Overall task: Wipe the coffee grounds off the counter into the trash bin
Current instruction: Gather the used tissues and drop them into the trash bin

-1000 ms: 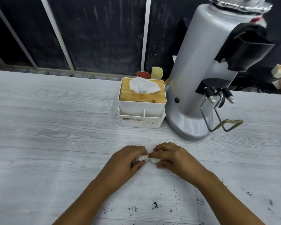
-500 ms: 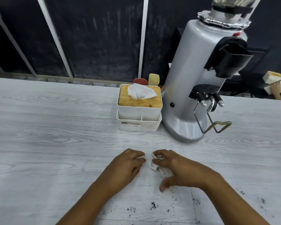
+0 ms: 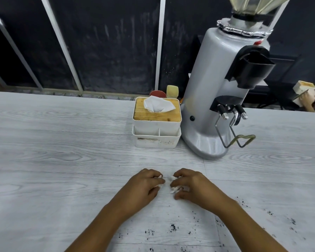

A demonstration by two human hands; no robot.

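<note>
Both hands rest on the pale wood-grain counter, fingers curled. My right hand is closed on a crumpled white tissue, which shows under its fingertips. A small white scrap of tissue peeks from the fingers of my left hand. A narrow gap of bare counter separates the two hands. Dark coffee grounds lie scattered on the counter nearer to me, below the hands and out to the right. No trash bin is in view.
A white tissue box with a wooden lid stands behind the hands. A tall grey coffee grinder stands to its right, its wire fork sticking out. Red and yellow caps sit behind the box. Another person's hand is at far right.
The hands, pressed together on the tissue a second ago, have drawn slightly apart. The view has tilted up, showing more of the grinder.
</note>
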